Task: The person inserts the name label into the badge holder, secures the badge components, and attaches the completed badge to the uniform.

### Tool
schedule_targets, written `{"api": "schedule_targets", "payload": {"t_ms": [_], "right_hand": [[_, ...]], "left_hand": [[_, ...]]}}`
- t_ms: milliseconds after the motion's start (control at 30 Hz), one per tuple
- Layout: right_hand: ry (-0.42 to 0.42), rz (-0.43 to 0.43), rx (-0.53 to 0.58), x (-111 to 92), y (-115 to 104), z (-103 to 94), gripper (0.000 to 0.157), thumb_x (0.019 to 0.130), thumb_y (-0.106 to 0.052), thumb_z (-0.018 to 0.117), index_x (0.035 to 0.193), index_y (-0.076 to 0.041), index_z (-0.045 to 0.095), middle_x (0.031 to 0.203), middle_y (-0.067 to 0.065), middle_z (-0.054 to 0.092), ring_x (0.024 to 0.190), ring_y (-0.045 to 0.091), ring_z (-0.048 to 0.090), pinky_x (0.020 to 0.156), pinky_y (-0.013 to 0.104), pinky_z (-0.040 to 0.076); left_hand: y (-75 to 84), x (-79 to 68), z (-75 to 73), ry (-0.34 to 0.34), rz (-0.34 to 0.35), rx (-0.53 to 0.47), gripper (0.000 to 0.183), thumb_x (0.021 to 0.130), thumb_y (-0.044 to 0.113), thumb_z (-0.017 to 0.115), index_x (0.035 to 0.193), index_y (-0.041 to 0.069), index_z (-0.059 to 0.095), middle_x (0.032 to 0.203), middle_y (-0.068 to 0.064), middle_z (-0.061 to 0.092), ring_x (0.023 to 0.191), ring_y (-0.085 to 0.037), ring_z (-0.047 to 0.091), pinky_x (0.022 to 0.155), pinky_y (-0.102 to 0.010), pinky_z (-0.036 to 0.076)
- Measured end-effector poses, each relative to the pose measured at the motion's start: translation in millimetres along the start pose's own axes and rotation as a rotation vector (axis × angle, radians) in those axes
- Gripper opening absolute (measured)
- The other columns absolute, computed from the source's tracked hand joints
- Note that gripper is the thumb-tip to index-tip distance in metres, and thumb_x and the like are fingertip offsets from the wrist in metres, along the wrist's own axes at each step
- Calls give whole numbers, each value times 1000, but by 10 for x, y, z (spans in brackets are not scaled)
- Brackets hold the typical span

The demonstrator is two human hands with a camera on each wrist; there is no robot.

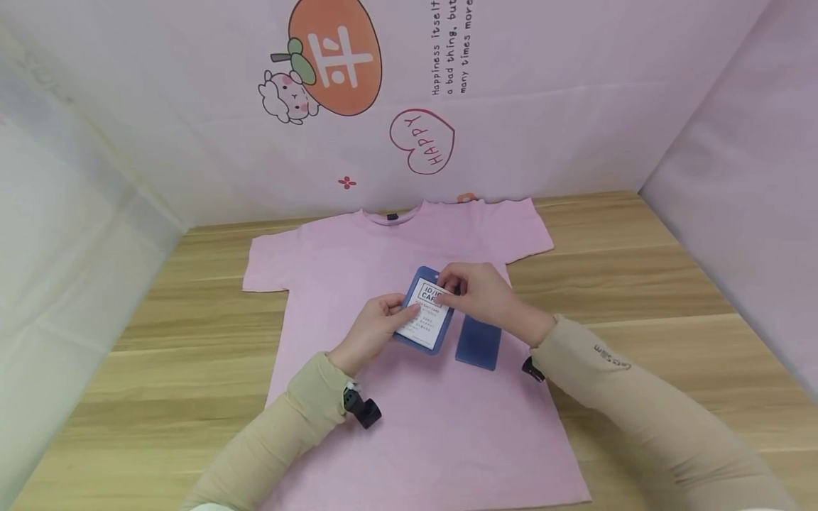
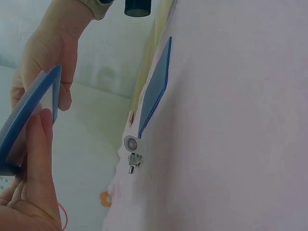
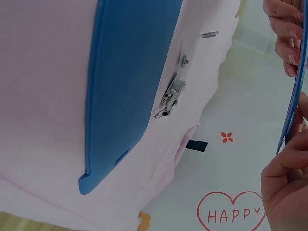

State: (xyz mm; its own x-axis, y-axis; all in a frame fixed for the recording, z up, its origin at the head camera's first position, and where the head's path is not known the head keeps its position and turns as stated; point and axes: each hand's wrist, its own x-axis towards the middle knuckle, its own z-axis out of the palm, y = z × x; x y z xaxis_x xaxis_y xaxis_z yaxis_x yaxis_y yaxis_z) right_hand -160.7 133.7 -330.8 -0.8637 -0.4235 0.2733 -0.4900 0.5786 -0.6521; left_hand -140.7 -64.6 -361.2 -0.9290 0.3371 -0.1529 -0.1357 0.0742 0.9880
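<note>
My left hand grips a blue card holder by its left edge, the thumb lying on the front. Inside the holder's frame is a white paper card printed with "ID/IC CARD". With curled fingers my right hand pinches the holder at its upper right, the thumb over the card's face. The holder is tilted and held above a pink T-shirt. A flat blue panel lies on the shirt under the right hand. Close to this panel, the right wrist view has a metal badge clip on the shirt.
The T-shirt is spread on a wood-grain table, its collar toward a printed cloth wall. Pale cloth walls stand at the left and right. A black wrist camera sits on the left sleeve.
</note>
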Motion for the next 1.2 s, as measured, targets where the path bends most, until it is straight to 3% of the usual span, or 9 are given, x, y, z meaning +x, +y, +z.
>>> {"api": "schedule_targets", "payload": {"t_ms": [500, 667, 900, 1200], "right_hand": [[42, 24, -47, -13, 7, -16, 20, 74, -11, 80, 87, -5, 66, 70, 2, 62, 58, 12, 47, 49, 20, 38], [31, 105, -4, 15, 80, -152, 23, 77, -14, 78, 95, -3, 66, 77, 7, 63, 65, 18, 50, 54, 22, 42], [-67, 309, 147, 76, 209, -431, 30, 89, -19, 66, 110, 1, 61, 92, 11, 59, 85, 23, 54, 73, 21, 53], [-294, 422, 252, 119, 442, -556, 36, 92, -24, 61, 119, 1, 54, 108, 20, 59, 105, 32, 57, 88, 38, 55]], "left_hand": [[-29, -7, -13, -9, 14, -4, 29, 94, 6, 54, 116, -14, 55, 94, -18, 71, 70, -5, 67, 68, -23, 58], [-6, -23, -26, -12, 24, 15, 29, 94, 6, 54, 114, -14, 56, 91, -17, 72, 68, -5, 67, 67, -24, 58], [14, -32, -47, -12, 20, 49, 29, 94, 7, 55, 114, -14, 56, 92, -17, 72, 67, -5, 66, 66, -24, 58], [26, -37, -61, -5, 20, 68, 29, 93, 8, 56, 114, -13, 57, 87, -12, 72, 66, -5, 66, 64, -23, 57]]}}
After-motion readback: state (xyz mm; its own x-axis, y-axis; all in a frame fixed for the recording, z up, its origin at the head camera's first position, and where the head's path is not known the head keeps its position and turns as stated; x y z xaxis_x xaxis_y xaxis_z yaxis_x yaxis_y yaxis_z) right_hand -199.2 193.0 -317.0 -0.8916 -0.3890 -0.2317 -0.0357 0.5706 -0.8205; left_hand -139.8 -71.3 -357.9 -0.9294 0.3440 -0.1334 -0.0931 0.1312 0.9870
